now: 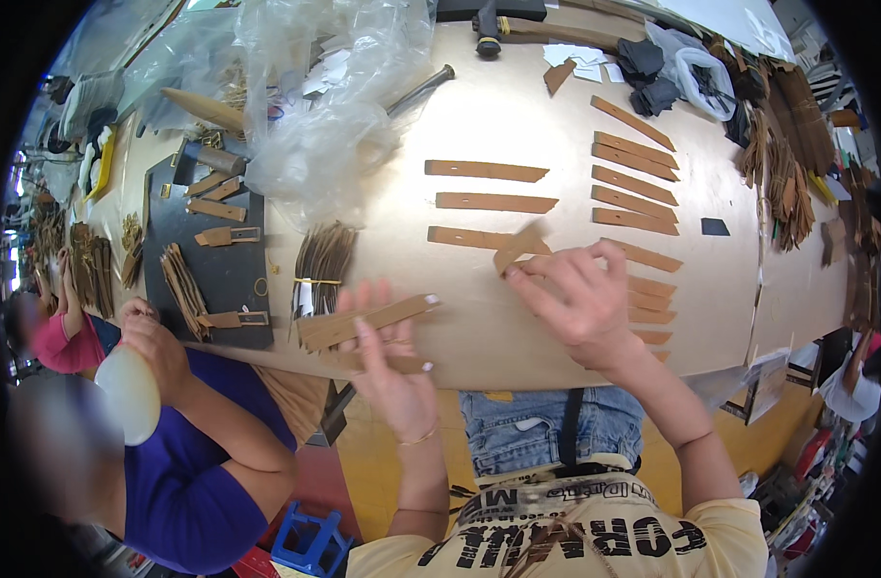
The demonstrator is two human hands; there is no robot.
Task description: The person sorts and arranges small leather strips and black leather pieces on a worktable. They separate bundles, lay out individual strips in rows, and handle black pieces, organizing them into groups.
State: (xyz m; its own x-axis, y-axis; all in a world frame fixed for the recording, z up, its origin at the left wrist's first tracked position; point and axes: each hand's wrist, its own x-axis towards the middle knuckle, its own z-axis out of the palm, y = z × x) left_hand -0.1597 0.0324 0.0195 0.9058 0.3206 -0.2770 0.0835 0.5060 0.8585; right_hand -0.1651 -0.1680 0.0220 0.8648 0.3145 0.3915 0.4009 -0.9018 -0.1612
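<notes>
Several brown leather strips (378,322) lie across the fingers of my left hand (404,390), with the thumb pressed over them. My right hand (583,301) pinches one leather strip (519,247), slightly blurred, just over the right end of the lowest strip in a column. That column of leather strips (493,202) lies spaced apart on the table. Farther right is a longer column of strips (635,183) with slanted ends, its lower part partly hidden by my right hand and forearm.
A rubber-banded strip bundle (323,268) lies beside my left hand. On the left, a black mat (238,328) bears buckled pieces, near a co-worker in purple (195,472). Clear plastic bags (315,144), a hammer (489,34) and dark scraps (646,72) occupy the far side.
</notes>
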